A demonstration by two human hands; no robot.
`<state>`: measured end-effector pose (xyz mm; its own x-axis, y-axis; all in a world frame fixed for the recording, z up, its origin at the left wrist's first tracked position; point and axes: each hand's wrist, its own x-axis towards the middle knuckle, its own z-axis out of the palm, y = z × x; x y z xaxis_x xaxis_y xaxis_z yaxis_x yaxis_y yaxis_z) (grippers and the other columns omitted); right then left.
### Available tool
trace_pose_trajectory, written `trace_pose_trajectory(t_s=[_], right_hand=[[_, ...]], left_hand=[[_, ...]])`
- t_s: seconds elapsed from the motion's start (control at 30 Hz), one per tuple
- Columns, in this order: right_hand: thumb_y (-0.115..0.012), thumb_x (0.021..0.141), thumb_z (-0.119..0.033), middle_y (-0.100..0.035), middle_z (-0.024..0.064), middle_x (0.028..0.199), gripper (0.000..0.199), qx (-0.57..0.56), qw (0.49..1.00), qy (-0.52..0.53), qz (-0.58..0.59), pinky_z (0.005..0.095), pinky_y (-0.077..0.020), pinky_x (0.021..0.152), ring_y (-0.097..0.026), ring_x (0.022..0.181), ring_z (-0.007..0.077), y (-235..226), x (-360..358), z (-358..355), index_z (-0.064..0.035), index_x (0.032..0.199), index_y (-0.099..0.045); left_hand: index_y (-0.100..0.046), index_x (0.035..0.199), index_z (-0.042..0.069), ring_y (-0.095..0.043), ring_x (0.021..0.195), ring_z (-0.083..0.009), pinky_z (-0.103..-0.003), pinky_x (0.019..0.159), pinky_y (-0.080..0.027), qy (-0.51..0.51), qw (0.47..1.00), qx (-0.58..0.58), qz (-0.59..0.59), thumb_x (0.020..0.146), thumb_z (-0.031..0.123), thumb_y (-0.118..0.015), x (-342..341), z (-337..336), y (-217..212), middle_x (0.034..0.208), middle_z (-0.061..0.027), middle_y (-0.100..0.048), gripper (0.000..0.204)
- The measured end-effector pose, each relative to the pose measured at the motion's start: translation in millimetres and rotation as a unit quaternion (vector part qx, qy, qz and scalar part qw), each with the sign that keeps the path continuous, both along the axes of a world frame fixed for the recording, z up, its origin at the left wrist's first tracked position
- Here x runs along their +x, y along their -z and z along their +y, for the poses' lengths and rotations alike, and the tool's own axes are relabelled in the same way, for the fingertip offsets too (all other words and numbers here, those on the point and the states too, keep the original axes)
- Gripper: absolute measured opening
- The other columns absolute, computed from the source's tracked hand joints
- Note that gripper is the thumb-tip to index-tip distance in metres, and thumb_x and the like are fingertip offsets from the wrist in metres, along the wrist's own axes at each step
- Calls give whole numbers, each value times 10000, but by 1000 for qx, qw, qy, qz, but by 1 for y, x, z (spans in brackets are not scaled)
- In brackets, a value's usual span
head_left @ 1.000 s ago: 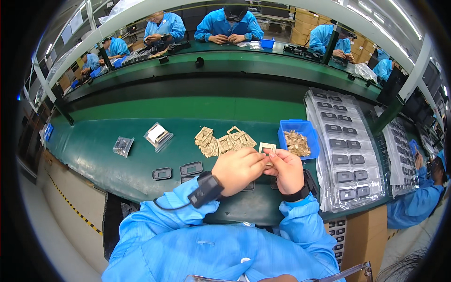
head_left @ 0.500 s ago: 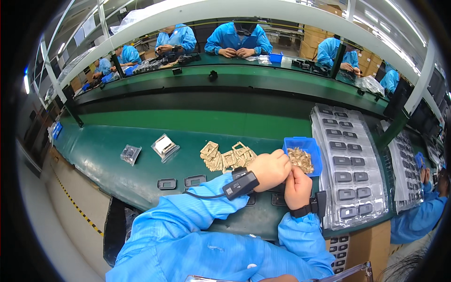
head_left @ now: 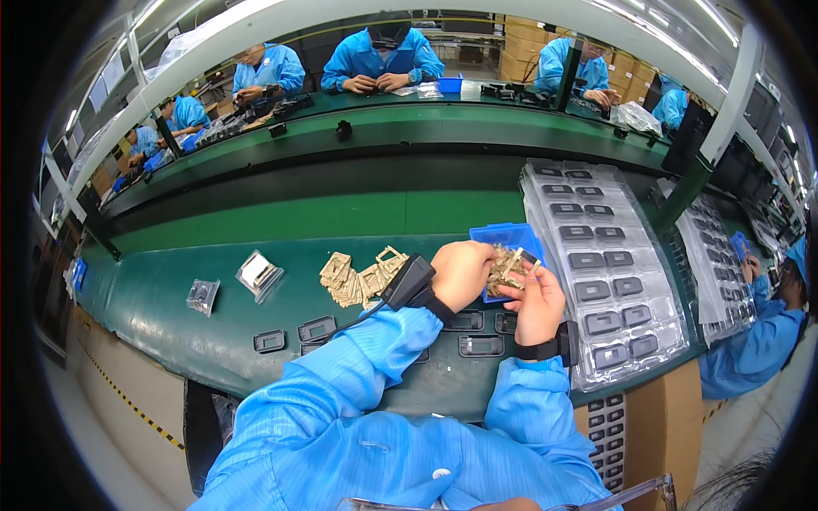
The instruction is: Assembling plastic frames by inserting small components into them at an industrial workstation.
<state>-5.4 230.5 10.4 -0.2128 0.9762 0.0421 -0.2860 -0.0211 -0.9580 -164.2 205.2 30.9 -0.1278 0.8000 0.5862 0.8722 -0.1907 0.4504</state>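
My right hand [head_left: 540, 308] is at the near right of a blue bin [head_left: 504, 233] filled with small tan strips [head_left: 504, 279]. A small tan piece [head_left: 532, 270] shows at its closed thumb and fingertips. My left hand [head_left: 463, 274] reaches over the bin's left side, fingers curled toward the strips; what its fingertips pinch, if anything, is hidden. Several black rectangular frames lie nearby, among them one frame [head_left: 481, 346] between my wrists and another [head_left: 317, 329] left of my forearm. A heap of flat tan frames [head_left: 348, 283] lies left of my left hand.
Stacked clear trays [head_left: 601, 294] with black frames stand right of the bin. Two small plastic bags, one with white contents [head_left: 256, 273] and one with dark contents [head_left: 203, 296], lie at left. A metal post [head_left: 688, 192] rises at right. Co-workers in blue sit across the bench and at far right.
The head view has shifted, so the bench things appear farther left. My hands, together at the bin's near corner before, have parted and moved over the bin. A tan piece now shows at my right fingertips.
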Motion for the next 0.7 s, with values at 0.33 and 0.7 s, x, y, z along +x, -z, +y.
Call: trace_pose_trajectory(t_s=[0.33, 0.7], right_hand=[[-558, 1049, -160, -730, 109, 1040, 220, 23, 1000, 6, -2, 254, -579, 646, -731, 884, 162, 21, -2, 5, -18, 1212, -600], [-640, 1006, -185, -733, 75, 969, 180, 37, 995, -76, 46, 202, -547, 597, -715, 755, 126, 9, -1, -5, -23, 1081, -662]], left_hand=[[-663, 954, 25, -673, 789, -298, -398, 703, -562, 122, 974, 10, 192, 817, 149, -670, 9, -38, 2, 845, -106, -687, 185], [-641, 952, 26, -651, 900, -252, -336, 687, -573, 82, 968, 96, 218, 786, 179, -649, 1, -36, -2, 909, -85, -655, 227]])
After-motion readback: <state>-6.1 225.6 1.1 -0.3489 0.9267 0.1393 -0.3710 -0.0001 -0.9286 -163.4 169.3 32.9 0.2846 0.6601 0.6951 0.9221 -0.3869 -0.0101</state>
